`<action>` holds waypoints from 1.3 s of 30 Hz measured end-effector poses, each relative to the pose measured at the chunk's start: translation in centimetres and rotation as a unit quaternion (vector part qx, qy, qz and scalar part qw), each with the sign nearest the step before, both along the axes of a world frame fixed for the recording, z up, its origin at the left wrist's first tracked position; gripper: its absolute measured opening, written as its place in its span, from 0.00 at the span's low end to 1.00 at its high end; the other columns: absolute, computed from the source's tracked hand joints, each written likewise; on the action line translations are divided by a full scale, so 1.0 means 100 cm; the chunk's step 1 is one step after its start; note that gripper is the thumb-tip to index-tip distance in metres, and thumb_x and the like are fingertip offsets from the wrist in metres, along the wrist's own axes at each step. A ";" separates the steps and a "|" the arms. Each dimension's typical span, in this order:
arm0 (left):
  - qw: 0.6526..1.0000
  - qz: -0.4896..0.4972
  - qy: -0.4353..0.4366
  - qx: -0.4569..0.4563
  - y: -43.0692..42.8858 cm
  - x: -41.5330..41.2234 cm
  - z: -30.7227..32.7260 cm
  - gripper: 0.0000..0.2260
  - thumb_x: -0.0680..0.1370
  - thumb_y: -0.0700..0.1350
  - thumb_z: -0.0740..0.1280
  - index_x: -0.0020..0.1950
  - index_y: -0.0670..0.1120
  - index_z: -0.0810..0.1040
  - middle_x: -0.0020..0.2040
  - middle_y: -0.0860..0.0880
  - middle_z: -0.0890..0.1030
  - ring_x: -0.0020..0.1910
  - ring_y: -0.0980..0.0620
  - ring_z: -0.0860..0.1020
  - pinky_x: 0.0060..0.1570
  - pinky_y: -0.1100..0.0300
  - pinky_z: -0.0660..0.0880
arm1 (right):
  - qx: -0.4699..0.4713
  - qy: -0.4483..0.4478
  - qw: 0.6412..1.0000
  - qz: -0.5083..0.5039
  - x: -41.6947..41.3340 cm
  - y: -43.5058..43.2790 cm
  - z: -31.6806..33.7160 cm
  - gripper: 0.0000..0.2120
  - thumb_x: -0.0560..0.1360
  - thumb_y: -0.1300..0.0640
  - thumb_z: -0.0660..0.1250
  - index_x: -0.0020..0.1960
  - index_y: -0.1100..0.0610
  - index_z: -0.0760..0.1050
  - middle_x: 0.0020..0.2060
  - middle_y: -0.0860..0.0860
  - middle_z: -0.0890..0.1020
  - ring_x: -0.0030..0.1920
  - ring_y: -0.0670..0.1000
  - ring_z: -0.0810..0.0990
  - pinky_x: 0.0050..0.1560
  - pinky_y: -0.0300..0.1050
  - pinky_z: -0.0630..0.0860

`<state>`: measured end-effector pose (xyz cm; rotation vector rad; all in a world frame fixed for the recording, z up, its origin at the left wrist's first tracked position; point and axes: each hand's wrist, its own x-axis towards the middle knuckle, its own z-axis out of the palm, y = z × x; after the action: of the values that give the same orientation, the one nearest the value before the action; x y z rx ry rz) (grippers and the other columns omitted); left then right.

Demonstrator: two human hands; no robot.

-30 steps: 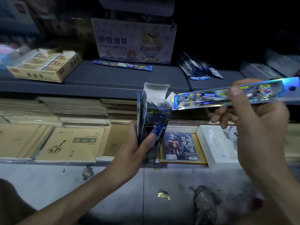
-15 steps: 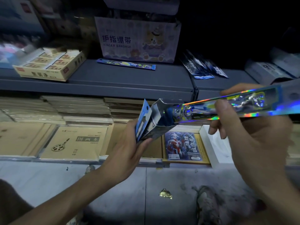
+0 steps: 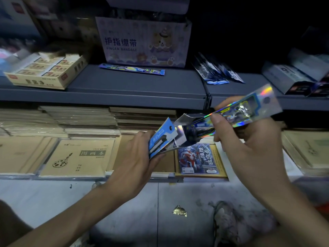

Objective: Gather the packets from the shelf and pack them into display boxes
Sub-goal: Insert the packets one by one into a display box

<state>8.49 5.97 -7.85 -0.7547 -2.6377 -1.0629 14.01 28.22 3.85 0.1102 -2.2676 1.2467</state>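
My left hand (image 3: 137, 163) grips a small blue display box (image 3: 165, 139), tilted so its open top faces right. My right hand (image 3: 249, 147) pinches a long holographic packet (image 3: 249, 109) between thumb and fingers. The packet's lower left end is inside the box's mouth; its upper right end sticks out toward the shelf. On the grey shelf (image 3: 135, 86) lies another long blue packet (image 3: 131, 69). A fan of several dark packets (image 3: 215, 73) lies further right on the same shelf.
A finger-bandage carton (image 3: 144, 41) stands at the back of the shelf, a tan box of erasers (image 3: 46, 70) at its left, more boxes (image 3: 299, 75) at the right. Below are stacks of brown sketchbooks (image 3: 76, 157) and a character card pack (image 3: 197, 159). A foil scrap (image 3: 179, 210) lies on the floor.
The box has tipped from upright to leaning right. My right hand has brought the holographic packet's end from beside the box into its open top and raised the far end.
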 end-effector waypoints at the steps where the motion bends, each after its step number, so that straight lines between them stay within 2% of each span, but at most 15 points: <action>1: 1.000 -0.003 0.000 0.006 0.001 0.001 0.001 0.19 0.82 0.60 0.57 0.68 0.51 0.64 0.54 0.50 0.70 0.48 0.48 0.72 0.47 0.45 0.75 | 0.009 0.008 1.000 -0.003 -0.008 0.001 -0.008 0.05 0.81 0.50 0.70 0.47 0.50 0.78 0.32 0.50 0.81 0.32 0.53 0.80 0.37 0.54 0.77; 3: 1.000 -0.008 -0.016 0.026 0.004 0.004 0.003 0.18 0.82 0.61 0.56 0.68 0.54 0.62 0.55 0.50 0.70 0.50 0.47 0.73 0.47 0.46 0.76 | 0.002 -0.031 1.000 -0.002 -0.010 -0.006 -0.015 0.04 0.80 0.51 0.70 0.49 0.51 0.79 0.31 0.49 0.81 0.32 0.52 0.81 0.36 0.50 0.77; 6: 0.999 -0.015 -0.013 0.037 0.008 0.010 0.001 0.16 0.83 0.60 0.56 0.68 0.54 0.63 0.55 0.54 0.67 0.51 0.51 0.72 0.49 0.51 0.75 | 0.036 -0.073 0.997 -0.005 -0.009 -0.013 -0.023 0.07 0.78 0.48 0.69 0.50 0.52 0.79 0.29 0.46 0.81 0.30 0.47 0.80 0.33 0.39 0.72; 8: 0.999 -0.015 -0.002 0.042 0.010 0.010 0.001 0.16 0.84 0.58 0.58 0.68 0.53 0.64 0.54 0.55 0.67 0.51 0.54 0.70 0.50 0.56 0.73 | 0.027 -0.089 0.996 -0.009 -0.010 -0.015 -0.023 0.08 0.78 0.48 0.69 0.49 0.52 0.79 0.29 0.48 0.81 0.29 0.47 0.79 0.32 0.43 0.74; 10: 0.999 -0.013 0.003 0.046 0.012 0.008 0.000 0.14 0.85 0.56 0.59 0.68 0.52 0.64 0.54 0.56 0.67 0.51 0.56 0.69 0.51 0.62 0.70 | -0.019 -0.091 0.996 -0.011 -0.012 -0.013 -0.021 0.09 0.77 0.47 0.71 0.47 0.53 0.79 0.30 0.52 0.82 0.30 0.53 0.81 0.33 0.52 0.77; 13: 0.998 -0.012 -0.005 0.057 0.012 0.005 0.003 0.14 0.83 0.59 0.56 0.66 0.54 0.63 0.53 0.56 0.65 0.53 0.58 0.69 0.50 0.68 0.68 | -0.096 -0.074 0.993 -0.008 -0.012 -0.009 -0.015 0.08 0.77 0.51 0.74 0.44 0.52 0.78 0.31 0.56 0.81 0.31 0.60 0.80 0.37 0.58 0.78; 17: 0.999 0.008 0.002 0.043 0.012 0.004 0.002 0.15 0.83 0.58 0.55 0.65 0.52 0.64 0.52 0.57 0.63 0.49 0.56 0.67 0.48 0.64 0.66 | -0.149 -0.087 0.985 -0.017 -0.013 -0.009 -0.013 0.04 0.76 0.58 0.75 0.44 0.57 0.81 0.29 0.55 0.82 0.30 0.52 0.83 0.37 0.50 0.79; 19: 0.999 0.019 0.014 0.033 0.014 0.005 0.001 0.15 0.84 0.56 0.56 0.65 0.49 0.65 0.51 0.56 0.63 0.49 0.53 0.67 0.47 0.59 0.67 | -0.139 -0.098 0.985 -0.022 -0.015 -0.013 -0.018 0.05 0.76 0.59 0.75 0.44 0.59 0.82 0.29 0.55 0.83 0.30 0.53 0.83 0.37 0.51 0.79; 21: 0.999 0.018 0.030 0.021 0.017 0.006 0.001 0.14 0.84 0.54 0.57 0.66 0.48 0.66 0.52 0.56 0.64 0.48 0.52 0.67 0.46 0.58 0.66 | -0.098 -0.114 0.988 -0.023 -0.017 -0.018 -0.025 0.07 0.75 0.56 0.76 0.42 0.58 0.82 0.31 0.54 0.82 0.31 0.54 0.81 0.37 0.52 0.78; 24: 0.999 0.021 0.034 0.017 0.021 0.008 -0.002 0.14 0.84 0.55 0.58 0.65 0.49 0.65 0.51 0.57 0.64 0.47 0.54 0.66 0.44 0.63 0.64 | -0.061 -0.140 0.988 -0.030 -0.018 -0.019 -0.028 0.12 0.73 0.50 0.77 0.41 0.59 0.83 0.30 0.53 0.82 0.29 0.50 0.76 0.34 0.50 0.75; 26: 0.999 0.016 0.028 0.034 0.023 0.007 -0.001 0.11 0.84 0.55 0.58 0.64 0.52 0.64 0.51 0.56 0.65 0.46 0.54 0.67 0.44 0.62 0.64 | -0.086 -0.134 0.987 -0.029 -0.019 -0.017 -0.022 0.11 0.72 0.50 0.77 0.38 0.57 0.84 0.28 0.51 0.83 0.27 0.46 0.75 0.32 0.46 0.73; 28: 0.998 0.015 0.017 0.053 0.023 0.004 0.001 0.12 0.84 0.54 0.58 0.65 0.52 0.64 0.53 0.53 0.68 0.48 0.51 0.69 0.46 0.57 0.68 | -0.138 -0.112 0.984 -0.023 -0.020 -0.012 -0.014 0.10 0.74 0.56 0.77 0.34 0.54 0.83 0.27 0.48 0.83 0.26 0.43 0.76 0.32 0.39 0.73; 31: 0.998 0.021 0.015 0.057 0.022 0.003 0.003 0.17 0.84 0.56 0.56 0.68 0.47 0.65 0.56 0.52 0.68 0.52 0.50 0.70 0.51 0.54 0.71 | -0.170 -0.113 0.979 -0.015 -0.020 -0.006 -0.011 0.10 0.76 0.61 0.76 0.36 0.60 0.82 0.25 0.49 0.81 0.24 0.44 0.76 0.27 0.31 0.67; 35: 0.998 0.026 0.021 0.045 0.021 0.004 0.003 0.20 0.85 0.57 0.56 0.71 0.46 0.64 0.57 0.52 0.68 0.53 0.51 0.70 0.52 0.52 0.73 | -0.181 -0.129 0.975 -0.008 -0.018 -0.005 -0.012 0.07 0.76 0.62 0.75 0.40 0.60 0.84 0.25 0.50 0.81 0.23 0.43 0.74 0.26 0.29 0.66; 39: 0.998 0.030 0.049 0.010 0.024 0.004 0.004 0.22 0.84 0.55 0.56 0.72 0.42 0.67 0.56 0.52 0.66 0.51 0.50 0.68 0.51 0.50 0.73 | -0.172 -0.122 0.977 -0.016 -0.016 -0.006 -0.009 0.08 0.75 0.60 0.76 0.39 0.63 0.84 0.26 0.57 0.81 0.21 0.42 0.71 0.26 0.31 0.65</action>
<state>8.85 8.37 -7.41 -0.7013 -2.5467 -1.0094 12.38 27.61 2.93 -0.2164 -2.1993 1.6932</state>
